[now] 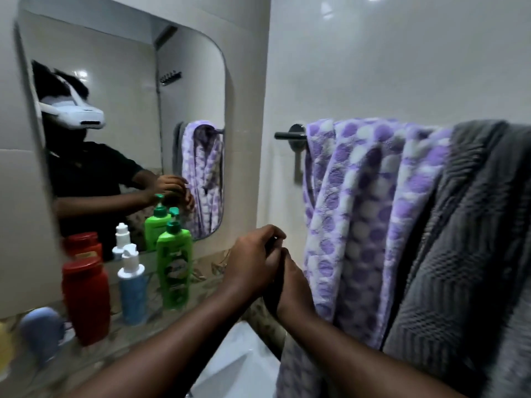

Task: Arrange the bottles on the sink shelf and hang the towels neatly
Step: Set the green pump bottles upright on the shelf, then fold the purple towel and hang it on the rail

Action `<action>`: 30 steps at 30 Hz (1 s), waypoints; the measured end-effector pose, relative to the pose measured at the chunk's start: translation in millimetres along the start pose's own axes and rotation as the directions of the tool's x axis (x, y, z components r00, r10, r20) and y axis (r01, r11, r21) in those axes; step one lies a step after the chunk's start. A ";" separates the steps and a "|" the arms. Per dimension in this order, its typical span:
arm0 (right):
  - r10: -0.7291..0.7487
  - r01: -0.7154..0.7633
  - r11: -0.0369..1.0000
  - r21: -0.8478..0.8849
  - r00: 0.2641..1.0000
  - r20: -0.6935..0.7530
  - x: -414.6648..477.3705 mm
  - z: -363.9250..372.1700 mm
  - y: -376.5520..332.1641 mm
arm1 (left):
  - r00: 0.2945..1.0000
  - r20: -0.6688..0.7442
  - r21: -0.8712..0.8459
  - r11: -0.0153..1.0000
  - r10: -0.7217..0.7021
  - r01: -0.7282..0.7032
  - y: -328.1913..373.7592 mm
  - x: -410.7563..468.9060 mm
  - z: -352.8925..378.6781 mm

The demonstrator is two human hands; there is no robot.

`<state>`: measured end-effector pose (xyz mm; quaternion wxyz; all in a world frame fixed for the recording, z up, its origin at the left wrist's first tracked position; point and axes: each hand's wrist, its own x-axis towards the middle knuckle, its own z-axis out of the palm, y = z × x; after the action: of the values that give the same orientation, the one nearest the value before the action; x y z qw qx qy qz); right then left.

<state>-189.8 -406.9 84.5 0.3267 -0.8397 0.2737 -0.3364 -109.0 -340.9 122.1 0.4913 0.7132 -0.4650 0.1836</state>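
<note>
A dark bottle (270, 297) is up in the air over the right end of the shelf (207, 271), just left of the spotty purple towel (359, 225). It stands tall, top up, and most of it is hidden. The left hand (253, 262) curls its fingers round the top. The right hand (293, 285) wraps round the lower part.

I think this is the bottle step. Next it should go down standing up, right of the green bottle (174, 271), in line with the blue bottle (132, 294) and red jar (86, 303). The purple towel and grey towel (465, 239) hang bunched on the bar (287, 135).
</note>
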 end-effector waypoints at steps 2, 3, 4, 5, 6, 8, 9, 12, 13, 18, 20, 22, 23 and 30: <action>0.003 -0.004 0.998 0.058 1.000 0.017 -6.9 -24.0 6.6 | 0.999 0.051 -0.150 0.988 -0.014 0.022 24.1 10.9 14.6; 0.014 -0.015 0.999 0.046 1.000 0.028 -13.0 -34.9 5.8 | 0.996 0.089 -0.228 0.973 -0.026 0.046 33.8 15.5 19.7; 0.028 -0.029 0.999 0.032 0.999 0.021 -21.2 -51.6 4.9 | 0.992 0.125 -0.300 0.951 -0.035 0.072 50.5 19.3 25.0; -0.010 0.010 1.000 -0.011 1.000 0.007 -26.5 -63.9 8.4 | 0.988 0.147 -0.363 0.926 -0.051 0.102 67.1 23.3 28.4; -0.033 0.033 0.999 -0.021 0.999 0.000 -28.8 -64.7 4.3 | 0.983 0.160 -0.419 0.895 -0.089 0.150 73.5 29.1 31.3; -0.117 0.114 0.989 -0.090 0.993 -0.027 -35.4 -73.4 0.2 | 0.970 0.182 -0.540 0.809 -0.159 0.233 90.1 38.2 35.9; -0.170 0.164 0.980 -0.117 0.984 -0.044 -40.7 -80.2 1.6 | 0.965 0.183 -0.597 0.759 -0.188 0.261 100.8 40.1 36.7; -0.088 0.083 0.995 -0.049 0.990 -0.107 -64.4 -107.6 -0.9 | 0.959 0.076 -0.670 0.698 -0.272 0.251 128.3 40.1 39.2; -0.052 0.048 0.998 -0.034 0.989 -0.137 -69.4 -114.4 1.5 | 0.951 0.035 -0.676 0.693 -0.308 0.249 133.0 39.8 38.8; -0.043 0.051 0.998 0.024 0.964 -0.261 -88.7 -143.7 -2.5 | 0.927 -0.187 -0.450 0.867 -0.326 0.214 144.5 23.0 27.4; -0.057 0.078 0.996 0.044 0.931 -0.361 -90.1 -153.5 -15.4 | 0.928 -0.250 -0.321 0.928 -0.275 0.189 156.6 6.7 23.9; -0.084 0.137 0.988 0.076 0.870 -0.486 -86.9 -161.3 -28.6 | 0.938 -0.232 -0.330 0.928 -0.259 0.174 168.7 -12.0 21.3; -0.092 0.161 0.983 0.085 0.842 -0.532 -85.9 -164.9 -37.6 | 0.946 -0.204 -0.359 0.918 -0.252 0.167 172.8 -20.8 21.4; -0.054 0.086 0.996 0.028 0.810 -0.584 -85.3 -180.0 -67.0 | 0.992 -0.083 -0.619 0.785 -0.093 0.022 180.0 -61.6 26.8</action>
<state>-360.8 -371.9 201.5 0.2369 -0.6971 0.3203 -0.5961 -296.9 -349.8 161.1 0.7271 0.5165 -0.4501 0.0453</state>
